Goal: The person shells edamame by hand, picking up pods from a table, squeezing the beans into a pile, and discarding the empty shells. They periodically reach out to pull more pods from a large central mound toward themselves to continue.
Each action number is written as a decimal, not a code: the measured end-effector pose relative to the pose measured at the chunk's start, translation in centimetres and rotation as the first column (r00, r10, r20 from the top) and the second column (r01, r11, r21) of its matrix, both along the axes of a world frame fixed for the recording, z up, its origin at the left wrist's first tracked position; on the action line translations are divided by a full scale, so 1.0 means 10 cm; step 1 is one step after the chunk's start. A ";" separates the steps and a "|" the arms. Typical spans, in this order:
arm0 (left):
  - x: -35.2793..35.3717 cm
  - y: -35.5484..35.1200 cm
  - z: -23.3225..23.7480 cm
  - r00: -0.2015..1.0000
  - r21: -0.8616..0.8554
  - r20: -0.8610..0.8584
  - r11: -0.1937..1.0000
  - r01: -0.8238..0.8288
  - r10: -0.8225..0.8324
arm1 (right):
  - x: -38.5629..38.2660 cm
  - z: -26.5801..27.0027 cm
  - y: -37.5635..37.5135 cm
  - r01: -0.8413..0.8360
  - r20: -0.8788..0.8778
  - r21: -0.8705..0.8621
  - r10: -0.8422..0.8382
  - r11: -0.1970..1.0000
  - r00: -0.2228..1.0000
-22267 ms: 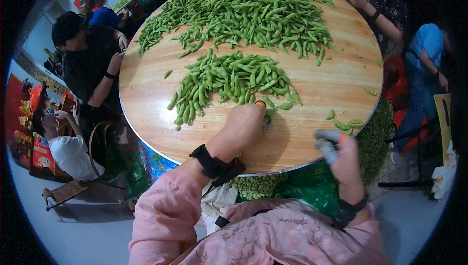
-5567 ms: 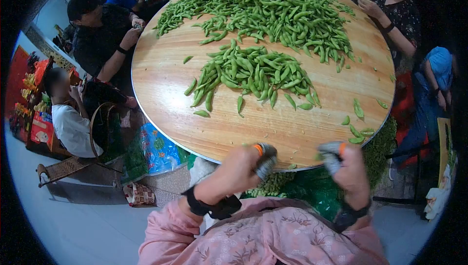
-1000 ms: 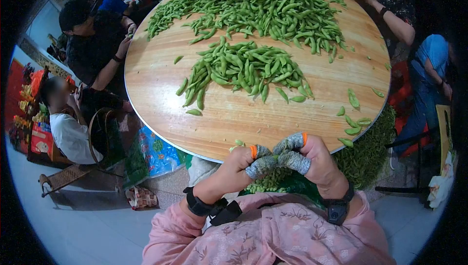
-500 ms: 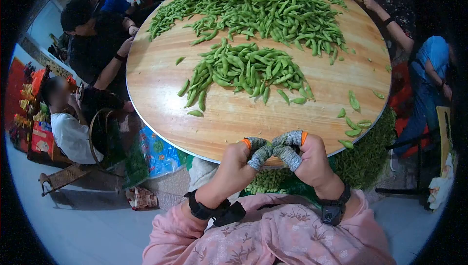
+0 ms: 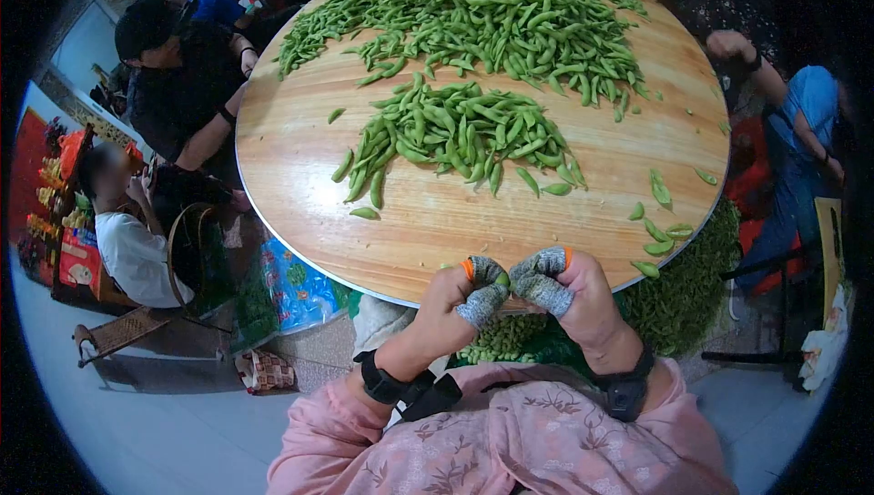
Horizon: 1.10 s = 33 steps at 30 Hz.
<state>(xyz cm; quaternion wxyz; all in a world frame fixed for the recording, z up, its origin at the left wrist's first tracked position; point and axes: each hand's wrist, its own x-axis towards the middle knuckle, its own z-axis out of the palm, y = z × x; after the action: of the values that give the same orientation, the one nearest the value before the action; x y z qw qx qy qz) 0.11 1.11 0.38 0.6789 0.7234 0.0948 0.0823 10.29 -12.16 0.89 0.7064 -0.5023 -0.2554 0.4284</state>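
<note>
My left hand (image 5: 469, 298), with grey finger covers and an orange band, is closed in a pinch over the table's near edge. The tip of a green soybean pod (image 5: 503, 280) shows between its fingers. Close beside it, my right hand (image 5: 566, 286) is closed too, in the same kind of finger covers; what its fingers hold is hidden. Beyond both hands, a small pile of soybean pods (image 5: 455, 131) lies on the round wooden table (image 5: 319, 227). Below the hands, a mass of shelled green beans (image 5: 505, 342) is partly covered by my wrists.
A large heap of pods (image 5: 492, 13) covers the table's far side. Several loose pods (image 5: 657, 231) lie near the right edge. A pile of green husks (image 5: 683, 304) sits below it. People sit at left and right; a wooden chair (image 5: 137, 327) stands at left.
My hands have moved slightly apart, and a green pod tip now shows in my left fingers. The person at the right has lowered one hand and put the other at the table's edge.
</note>
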 end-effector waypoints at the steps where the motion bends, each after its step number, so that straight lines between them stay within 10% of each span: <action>1: 0.00 -0.01 -0.02 1.000 0.000 0.000 1.000 0.000 0.000 | -0.01 0.01 0.00 0.095 0.212 -0.054 -0.081 0.994 0.974; 6: 0.01 -0.07 0.09 0.988 -0.363 -0.155 0.931 -0.034 -0.025 | 0.06 0.04 -0.06 0.230 0.444 -0.115 -0.158 0.966 0.882; 18: -0.01 0.03 0.14 0.951 0.047 -0.283 0.988 0.146 -0.127 | 0.09 0.04 -0.08 0.054 0.746 -0.093 0.033 0.994 0.665; 33: -0.01 0.09 0.20 0.950 -0.082 -0.245 0.981 0.176 -0.191 | 0.10 0.06 -0.10 -0.008 0.704 -0.130 0.098 0.992 0.704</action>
<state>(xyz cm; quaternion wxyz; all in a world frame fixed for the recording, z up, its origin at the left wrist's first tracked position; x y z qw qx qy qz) -0.01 1.97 2.37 0.6872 0.7132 0.1149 -0.0768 11.30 -13.17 1.48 0.5111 -0.6610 -0.4957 0.2370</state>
